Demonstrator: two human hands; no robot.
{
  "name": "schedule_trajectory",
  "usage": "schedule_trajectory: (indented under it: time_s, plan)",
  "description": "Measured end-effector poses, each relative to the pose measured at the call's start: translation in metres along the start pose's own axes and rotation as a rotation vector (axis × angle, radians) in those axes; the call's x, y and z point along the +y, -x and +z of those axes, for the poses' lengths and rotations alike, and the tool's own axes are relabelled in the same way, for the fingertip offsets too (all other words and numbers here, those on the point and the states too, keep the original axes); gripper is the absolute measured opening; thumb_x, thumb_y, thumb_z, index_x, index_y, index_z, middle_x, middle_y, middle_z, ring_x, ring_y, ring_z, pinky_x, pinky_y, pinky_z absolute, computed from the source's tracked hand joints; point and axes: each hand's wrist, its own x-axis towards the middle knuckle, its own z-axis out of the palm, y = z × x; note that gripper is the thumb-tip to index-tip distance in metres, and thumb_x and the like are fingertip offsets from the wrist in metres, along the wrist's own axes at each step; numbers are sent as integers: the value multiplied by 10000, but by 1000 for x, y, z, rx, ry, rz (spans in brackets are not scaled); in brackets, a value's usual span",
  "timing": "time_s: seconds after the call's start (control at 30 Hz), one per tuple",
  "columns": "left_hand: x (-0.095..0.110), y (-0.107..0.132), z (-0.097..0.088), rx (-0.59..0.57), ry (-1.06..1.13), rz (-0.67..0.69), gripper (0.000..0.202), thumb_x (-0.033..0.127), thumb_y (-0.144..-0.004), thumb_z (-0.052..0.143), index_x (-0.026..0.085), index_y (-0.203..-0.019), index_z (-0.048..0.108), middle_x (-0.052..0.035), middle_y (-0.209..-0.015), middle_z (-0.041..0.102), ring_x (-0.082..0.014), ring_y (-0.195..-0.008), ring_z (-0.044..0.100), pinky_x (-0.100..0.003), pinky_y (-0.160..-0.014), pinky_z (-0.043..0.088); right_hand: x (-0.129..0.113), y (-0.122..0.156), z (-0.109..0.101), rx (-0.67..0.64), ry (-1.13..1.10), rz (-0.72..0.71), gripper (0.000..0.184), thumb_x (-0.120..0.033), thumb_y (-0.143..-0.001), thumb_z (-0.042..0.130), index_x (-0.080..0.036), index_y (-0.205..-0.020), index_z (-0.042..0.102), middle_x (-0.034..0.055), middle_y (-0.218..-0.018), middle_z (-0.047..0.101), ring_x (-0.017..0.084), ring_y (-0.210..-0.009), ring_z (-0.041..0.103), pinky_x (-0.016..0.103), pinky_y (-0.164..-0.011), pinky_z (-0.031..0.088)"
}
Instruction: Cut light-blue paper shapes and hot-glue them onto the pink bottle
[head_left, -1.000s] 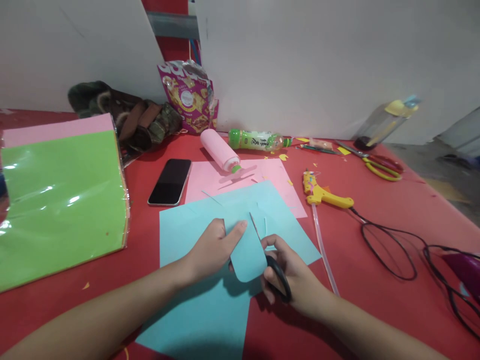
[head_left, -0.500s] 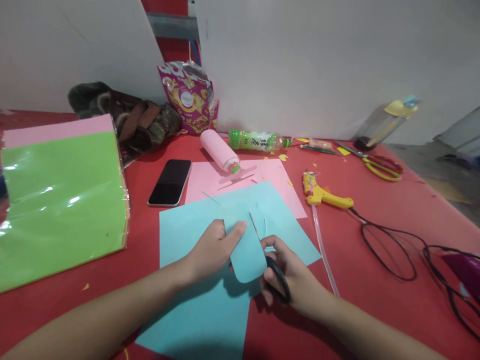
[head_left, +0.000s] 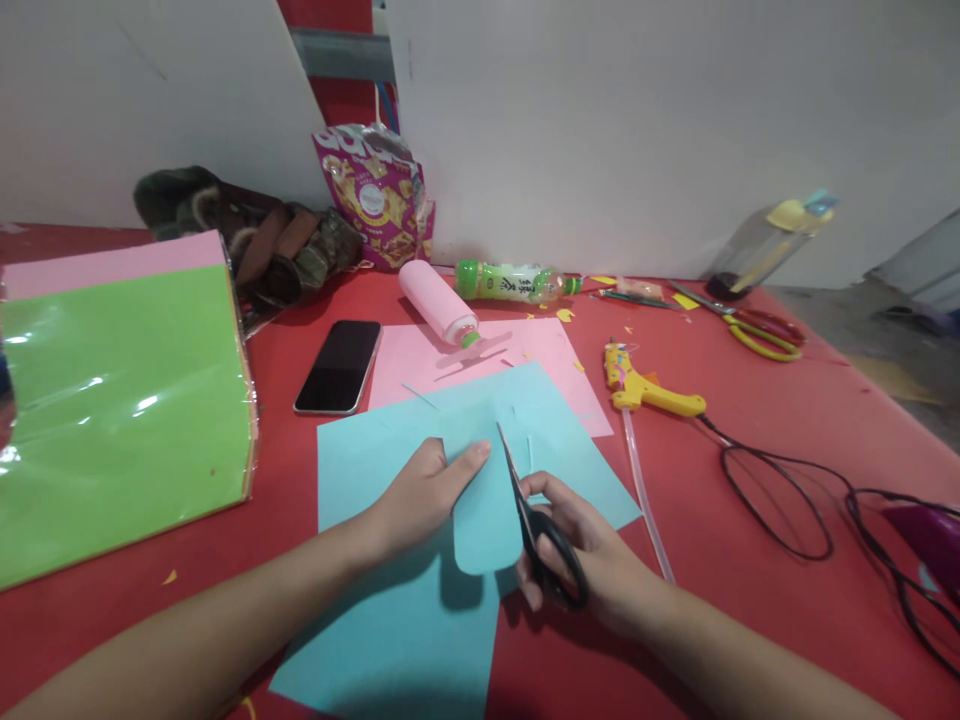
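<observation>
Scissors (head_left: 529, 525), gripped in the right hand (head_left: 592, 555), are pointing away, just right of the blue cut-out (head_left: 484, 520). Left hand (head_left: 416, 500) is pinching its left edge.

The phone (head_left: 339, 366) lies left of the stacked sheets (head_left: 360, 470). The glue gun (head_left: 651, 388) lies to their right, and the drink bottle (head_left: 517, 283) behind them.

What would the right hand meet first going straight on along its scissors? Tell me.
The blue paper held by the left hand, lying at the blades of the scissors in the right hand. Beyond it, probably the pink bottle; depth is unclear.
</observation>
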Motion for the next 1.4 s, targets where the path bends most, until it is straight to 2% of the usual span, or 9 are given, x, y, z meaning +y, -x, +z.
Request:
schedule_trajectory:
  time_s: [0.07, 0.2, 0.3, 0.6, 0.83, 1.1, 1.17, 1.27, 1.4]
  plan:
    - [1, 1, 1, -16, -4, 3, 378, 465, -740, 472, 124, -579, 490, 26, -481, 471, -67, -403, 402, -181, -380, 347, -1, 1, 0, 6, -14, -3, 482, -511, -644, 638, -207, -891, 358, -61, -562, 539, 59, -422, 499, 166, -413, 336]
    - [2, 2, 3, -80, 8, 3, 382, 444, -761, 444, 122, -566, 506, -5, -492, 540, -88, -415, 469, -185, -383, 378, -5, 3, 1, 8, -88, 14, 513, -523, -621, 652, -215, -924, 376, -53, -612, 498, 60, -482, 479, 142, -380, 269]
    - [1, 3, 4, -99, 20, -7, 379, 439, -764, 445, 117, -583, 531, -26, -513, 581, -113, -436, 520, -207, -415, 422, -5, 3, 2, 22, -103, 8, 521, -529, -623, 648, -223, -943, 374, -55, -605, 468, 73, -498, 478, 150, -381, 267]
    - [1, 7, 6, -147, 23, -4, 372, 428, -775, 457, 110, -614, 562, -50, -533, 613, -137, -471, 555, -224, -445, 445, -5, 5, 3, 17, -112, -51, 431, -505, -681, 612, -223, -929, 400, -54, -621, 458, 57, -490, 438, 150, -397, 274]
    - [-2, 8, 8, -122, 59, -44, 368, 438, -768, 468, 122, -591, 535, -45, -517, 596, -142, -469, 553, -233, -448, 441, -3, 3, 2, -27, -109, -95, 399, -476, -725, 585, -223, -957, 381, -57, -628, 457, 48, -481, 419, 152, -408, 283]
    - [0, 12, 14, -136, 32, -67, 458, 497, -768, 416, 116, -538, 524, -58, -478, 576, -142, -442, 534, -239, -430, 423, -2, 6, 2, 10, -23, -62, 444, -521, -712, 570, -231, -970, 354, -46, -627, 475, 74, -505, 398, 190, -455, 287]
    - [-2, 12, 14, -106, -4, -81, 482, 510, -767, 403, 109, -529, 524, -59, -468, 564, -136, -424, 519, -235, -409, 404, -3, 7, 2, 27, 24, -46, 460, -554, -708, 547, -235, -969, 344, -47, -629, 471, 74, -487, 372, 196, -451, 277]
    - [-5, 12, 15, -59, -37, -108, 488, 521, -753, 407, 109, -511, 506, -42, -438, 520, -120, -391, 483, -224, -378, 367, -5, 7, 3, 30, 101, -34, 470, -592, -710, 508, -238, -962, 330, -52, -637, 454, 71, -477, 353, 198, -449, 276]
    - [-5, 12, 16, -56, -39, -118, 472, 518, -741, 417, 125, -486, 471, -6, -409, 453, -104, -383, 451, -214, -375, 351, -9, 7, 4, 13, 168, -33, 465, -607, -720, 476, -234, -944, 312, -52, -638, 443, 72, -492, 358, 198, -452, 285]
